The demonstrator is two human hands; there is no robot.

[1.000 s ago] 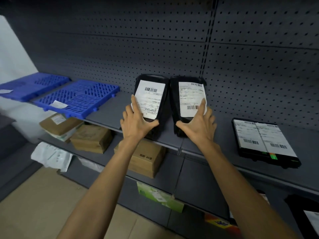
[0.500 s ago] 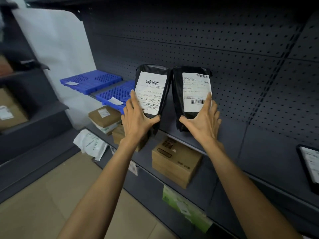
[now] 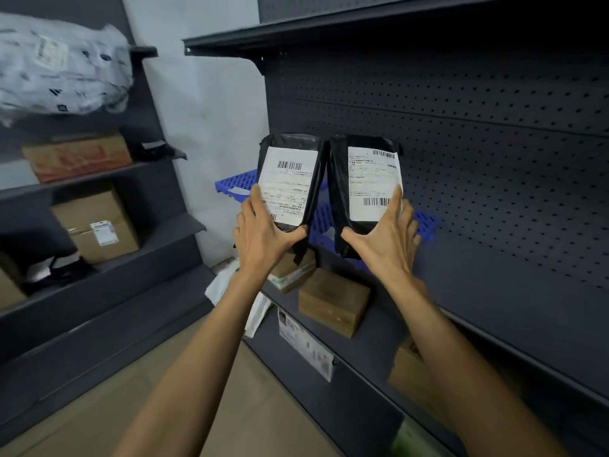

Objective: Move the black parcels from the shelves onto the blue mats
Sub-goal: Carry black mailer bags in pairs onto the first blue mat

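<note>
I hold two black parcels upright side by side in the air, each with a white shipping label. My left hand [image 3: 262, 234] grips the bottom of the left black parcel [image 3: 290, 183], thumb under its lower edge. My right hand [image 3: 387, 239] grips the bottom of the right black parcel [image 3: 362, 189] the same way. Behind them, two blue mats lie on the dark shelf: the far blue mat [image 3: 232, 184] shows left of the parcels, and the near blue mat [image 3: 425, 224] peeks out between and right of them. Both mats are mostly hidden.
The dark shelf [image 3: 494, 285] runs right along a pegboard back wall. Brown boxes [image 3: 333, 301] and a white bag sit on the lower shelf under the mats. A second shelving unit at left carries cardboard boxes [image 3: 99, 225] and a white wrapped bundle [image 3: 62, 67].
Both hands have carried the parcels left along the shelf; the blue mats, earlier off to the left, now lie directly behind the parcels. The left shelving unit has come into view.
</note>
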